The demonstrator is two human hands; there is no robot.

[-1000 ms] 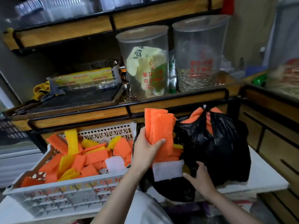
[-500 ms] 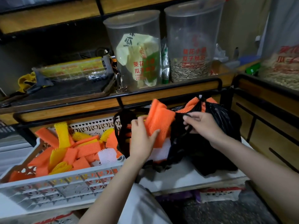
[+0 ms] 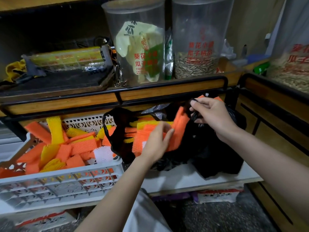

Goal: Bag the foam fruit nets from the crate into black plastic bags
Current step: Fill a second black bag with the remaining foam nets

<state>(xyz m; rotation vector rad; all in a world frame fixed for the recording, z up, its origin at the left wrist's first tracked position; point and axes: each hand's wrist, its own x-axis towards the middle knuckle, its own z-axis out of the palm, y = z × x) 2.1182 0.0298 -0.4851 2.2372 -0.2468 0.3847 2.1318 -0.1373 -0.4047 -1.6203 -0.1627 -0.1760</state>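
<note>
The left hand [image 3: 156, 143] is motion-blurred, and the crate [image 3: 58, 183] runs off the left edge.
</note>
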